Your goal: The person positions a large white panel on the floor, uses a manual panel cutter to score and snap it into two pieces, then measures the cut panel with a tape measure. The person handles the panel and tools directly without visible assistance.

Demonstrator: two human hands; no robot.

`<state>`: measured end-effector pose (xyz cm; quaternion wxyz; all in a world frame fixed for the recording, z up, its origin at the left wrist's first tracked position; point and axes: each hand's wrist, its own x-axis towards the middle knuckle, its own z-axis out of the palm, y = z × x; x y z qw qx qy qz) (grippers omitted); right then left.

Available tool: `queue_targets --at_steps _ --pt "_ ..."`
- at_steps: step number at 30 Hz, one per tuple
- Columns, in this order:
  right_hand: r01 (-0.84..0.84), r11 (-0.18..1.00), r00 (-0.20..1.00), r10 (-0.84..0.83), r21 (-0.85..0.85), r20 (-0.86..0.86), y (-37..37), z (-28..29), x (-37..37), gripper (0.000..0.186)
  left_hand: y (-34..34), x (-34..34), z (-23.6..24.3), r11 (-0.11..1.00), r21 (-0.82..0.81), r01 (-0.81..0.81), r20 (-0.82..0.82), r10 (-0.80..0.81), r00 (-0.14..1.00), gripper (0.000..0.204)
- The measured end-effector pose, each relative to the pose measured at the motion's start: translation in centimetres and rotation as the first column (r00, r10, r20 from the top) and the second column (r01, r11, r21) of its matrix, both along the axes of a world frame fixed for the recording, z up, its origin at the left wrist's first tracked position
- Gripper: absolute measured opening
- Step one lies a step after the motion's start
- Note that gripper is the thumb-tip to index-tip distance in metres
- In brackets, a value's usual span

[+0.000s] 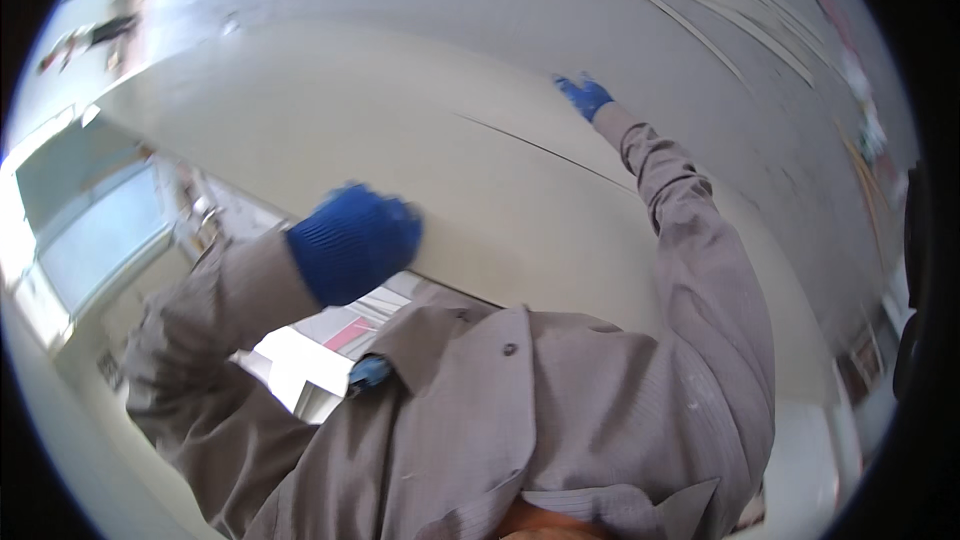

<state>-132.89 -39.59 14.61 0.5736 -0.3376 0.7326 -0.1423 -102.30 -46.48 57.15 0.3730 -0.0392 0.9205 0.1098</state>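
Note:
A large, smooth, cream-coloured board (300, 90) stretches across in front of my body. A thin dark line (545, 150), a cut or a seam, runs slantwise over its right part. My left hand (355, 245), in a blue knitted glove, is closed at the board's near edge with the fingers curled; whatever it may hold is hidden. My right hand (583, 95), gloved in blue too, reaches out to the board's far edge. Its thumb and fingers are apart, and nothing shows between them.
Long pale strips (700, 0) lie on the grey floor (450, 10) beyond the board. At the left stands a frame with a light blue panel (105, 230). A person (85, 40) is far off at upper left. White pieces (310, 365) lie below my left arm.

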Motion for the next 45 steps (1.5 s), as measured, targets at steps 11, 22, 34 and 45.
queue_targets --at_steps 11,22,34,45 --pt "-0.563 0.824 0.824 0.554 0.061 0.122 24.2 38.1 -9.8 0.070 -8.1 2.9 -3.5 0.971 0.162 -0.173 -0.156 0.198 0.968 0.049" --pt "-0.535 0.828 0.706 0.328 -0.169 -0.628 25.5 33.0 -13.8 0.039 -17.4 -2.4 -8.0 0.958 0.240 0.158 -0.106 -0.136 0.985 0.047" --pt "-0.574 0.812 0.719 0.439 -0.105 -0.538 17.3 26.2 -15.9 0.029 -25.7 -0.1 -17.7 0.988 0.002 0.151 -0.068 -0.151 0.986 0.032" --pt "-0.372 0.870 0.789 0.112 -0.325 -0.604 13.5 31.1 -18.8 0.020 -25.0 -4.1 -11.3 0.977 -0.190 -0.101 -0.324 0.035 0.945 0.029"
